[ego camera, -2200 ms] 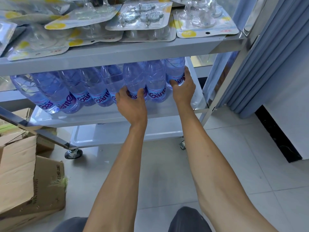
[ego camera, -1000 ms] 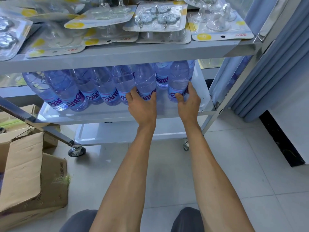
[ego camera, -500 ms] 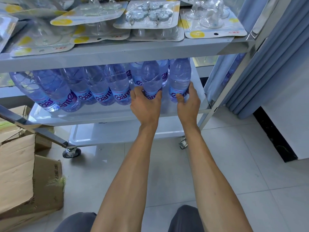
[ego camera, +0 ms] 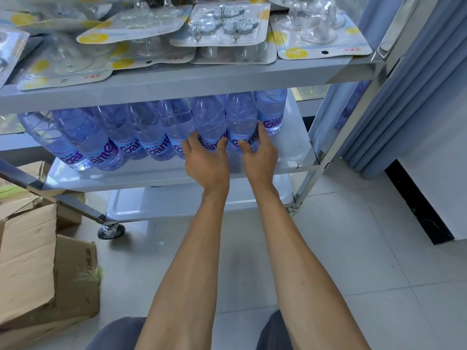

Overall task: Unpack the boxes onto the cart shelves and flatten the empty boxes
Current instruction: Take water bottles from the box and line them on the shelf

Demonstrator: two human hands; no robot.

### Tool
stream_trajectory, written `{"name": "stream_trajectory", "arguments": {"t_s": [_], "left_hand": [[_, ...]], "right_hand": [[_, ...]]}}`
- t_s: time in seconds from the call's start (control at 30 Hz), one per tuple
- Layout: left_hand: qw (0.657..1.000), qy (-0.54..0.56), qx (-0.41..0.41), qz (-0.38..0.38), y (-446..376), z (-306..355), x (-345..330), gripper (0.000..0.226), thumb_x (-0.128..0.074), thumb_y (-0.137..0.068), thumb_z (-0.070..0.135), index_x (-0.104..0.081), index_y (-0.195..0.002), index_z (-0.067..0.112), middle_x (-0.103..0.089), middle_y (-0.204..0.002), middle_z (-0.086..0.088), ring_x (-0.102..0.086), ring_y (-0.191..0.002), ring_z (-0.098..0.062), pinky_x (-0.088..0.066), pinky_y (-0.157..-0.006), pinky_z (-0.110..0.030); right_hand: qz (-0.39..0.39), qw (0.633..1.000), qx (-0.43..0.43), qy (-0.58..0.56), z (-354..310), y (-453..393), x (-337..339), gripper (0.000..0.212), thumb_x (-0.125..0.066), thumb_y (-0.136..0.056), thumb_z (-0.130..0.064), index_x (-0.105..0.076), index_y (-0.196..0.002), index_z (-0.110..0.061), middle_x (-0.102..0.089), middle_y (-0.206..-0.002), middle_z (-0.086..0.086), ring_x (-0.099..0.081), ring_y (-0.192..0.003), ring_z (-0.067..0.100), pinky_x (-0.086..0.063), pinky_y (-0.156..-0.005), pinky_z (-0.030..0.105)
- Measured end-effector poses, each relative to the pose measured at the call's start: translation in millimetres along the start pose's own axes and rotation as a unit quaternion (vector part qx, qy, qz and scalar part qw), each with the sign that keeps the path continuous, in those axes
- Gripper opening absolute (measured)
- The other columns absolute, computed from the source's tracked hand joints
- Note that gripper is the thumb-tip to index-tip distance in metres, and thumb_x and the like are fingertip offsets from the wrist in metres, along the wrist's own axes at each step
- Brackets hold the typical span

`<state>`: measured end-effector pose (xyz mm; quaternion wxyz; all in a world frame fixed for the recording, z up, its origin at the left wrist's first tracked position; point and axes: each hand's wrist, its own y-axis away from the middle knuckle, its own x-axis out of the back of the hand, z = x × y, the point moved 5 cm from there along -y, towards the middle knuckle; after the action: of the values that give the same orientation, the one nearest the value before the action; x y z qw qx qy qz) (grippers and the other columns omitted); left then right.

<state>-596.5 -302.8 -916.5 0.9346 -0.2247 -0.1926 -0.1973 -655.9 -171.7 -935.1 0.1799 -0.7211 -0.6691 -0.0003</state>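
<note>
**Bottles closed up on the middle shelf**

Nearest, the open brown cardboard box (ego camera: 38, 269) sits on the floor, unflattened. Beyond, the left hand (ego camera: 206, 161) and right hand (ego camera: 259, 154) each hold a clear blue plastic water bottle (ego camera: 209, 122), fingers curled around the labels, on the cart's grey middle shelf (ego camera: 290, 152). Both bottles have moved left against the row since a second ago, so stocking looks nearly finished. Farthest, blister-packed hooks (ego camera: 222, 24) fill the top shelf.
</note>
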Motion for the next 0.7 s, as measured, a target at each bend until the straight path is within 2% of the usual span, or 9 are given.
{"name": "stream_trajectory", "arguments": {"t_s": [0.07,0.1,0.17,0.23,0.3,0.37,0.5,0.6,0.7], "left_hand": [[1.0,-0.003,-0.001,-0.006,-0.1,0.9,1.5,0.058,-0.084,-0.071,0.042,-0.061,-0.115,0.012,-0.063,-0.111,-0.002,-0.062,-0.097,-0.021,-0.039,-0.074,-0.024],[1.0,0.002,0.001,-0.015,0.3,2.1,3.8,0.058,-0.084,-0.071,0.042,-0.06,-0.115,0.012,-0.063,-0.111,-0.002,-0.061,-0.098,-0.02,-0.04,-0.074,-0.024],[0.999,0.012,-0.001,-0.04,0.2,3.6,10.6,0.058,-0.081,-0.073,0.045,-0.059,-0.115,0.013,-0.063,-0.111,0.0,-0.059,-0.098,-0.017,-0.039,-0.074,-0.024],[0.999,0.008,-0.009,-0.051,2.2,-0.1,27.2,0.05,-0.074,-0.082,0.046,-0.06,-0.116,0.013,-0.064,-0.112,-0.001,-0.058,-0.099,-0.016,-0.039,-0.074,-0.025],[0.999,-0.001,0.0,-0.042,2.2,-11.9,49.8,0.038,-0.066,-0.09,0.037,-0.061,-0.117,0.009,-0.064,-0.112,-0.006,-0.06,-0.1,-0.022,-0.044,-0.076,-0.03],[0.999,-0.025,0.02,-0.024,0.9,-29.0,75.5,0.03,-0.06,-0.093,0.027,-0.061,-0.116,0.008,-0.064,-0.112,-0.009,-0.06,-0.099,-0.026,-0.044,-0.079,-0.032],[0.996,-0.075,0.028,-0.045,4.3,-52.8,127.5,0.03,-0.053,-0.095,0.024,-0.059,-0.121,0.012,-0.064,-0.116,-0.007,-0.059,-0.105,-0.023,-0.033,-0.076,-0.025],[0.993,-0.1,0.032,-0.045,12.5,-64.2,180.0,0.029,-0.052,-0.095,0.024,-0.061,-0.12,0.013,-0.067,-0.112,-0.006,-0.061,-0.104,-0.026,-0.039,-0.078,-0.029],[0.992,-0.115,0.033,-0.032,22.7,-67.1,241.2,0.029,-0.053,-0.093,0.024,-0.062,-0.119,0.014,-0.068,-0.109,-0.005,-0.063,-0.1,-0.026,-0.044,-0.079,-0.031]], "right_hand": [[-0.012,1.0,0.0,0.006,-1.1,1.7,-1.0,0.062,-0.066,-0.094,-0.016,-0.04,-0.149,-0.011,-0.056,-0.141,0.004,-0.053,-0.124,0.013,-0.038,-0.097,0.008],[-0.017,1.0,-0.001,0.011,-2.5,5.2,-1.4,0.063,-0.065,-0.094,-0.017,-0.037,-0.151,-0.012,-0.053,-0.144,0.004,-0.051,-0.126,0.014,-0.039,-0.099,0.01],[-0.01,1.0,-0.013,0.025,-6.1,14.7,-2.6,0.064,-0.063,-0.095,-0.015,-0.035,-0.151,-0.011,-0.047,-0.149,0.006,-0.046,-0.134,0.02,-0.041,-0.11,0.028],[0.047,0.997,-0.052,0.043,-7.8,31.2,2.8,0.058,-0.06,-0.092,-0.007,-0.041,-0.147,-0.008,-0.049,-0.147,0.009,-0.044,-0.136,0.025,-0.039,-0.112,0.041],[0.108,0.988,-0.091,0.061,-11.6,51.6,10.6,0.054,-0.058,-0.086,0.001,-0.05,-0.14,-0.005,-0.053,-0.139,0.013,-0.044,-0.131,0.03,-0.039,-0.108,0.045],[0.123,0.985,-0.094,0.075,-19.3,71.0,13.4,0.049,-0.056,-0.084,0.003,-0.056,-0.132,-0.003,-0.056,-0.132,0.014,-0.046,-0.127,0.032,-0.041,-0.103,0.046],[0.072,0.991,-0.094,0.064,-40.3,109.3,4.8,0.037,-0.054,-0.086,0.002,-0.062,-0.122,-0.002,-0.06,-0.122,0.014,-0.054,-0.115,0.03,-0.042,-0.093,0.034],[0.012,0.995,-0.088,0.048,-67.8,143.3,-10.1,0.032,-0.055,-0.085,0.0,-0.066,-0.115,-0.002,-0.066,-0.114,0.014,-0.061,-0.107,0.03,-0.041,-0.085,0.03],[-0.056,0.995,-0.07,0.045,-102.4,179.2,-23.7,0.033,-0.055,-0.084,-0.001,-0.067,-0.116,-0.003,-0.067,-0.113,0.015,-0.061,-0.106,0.031,-0.042,-0.087,0.031]]}}
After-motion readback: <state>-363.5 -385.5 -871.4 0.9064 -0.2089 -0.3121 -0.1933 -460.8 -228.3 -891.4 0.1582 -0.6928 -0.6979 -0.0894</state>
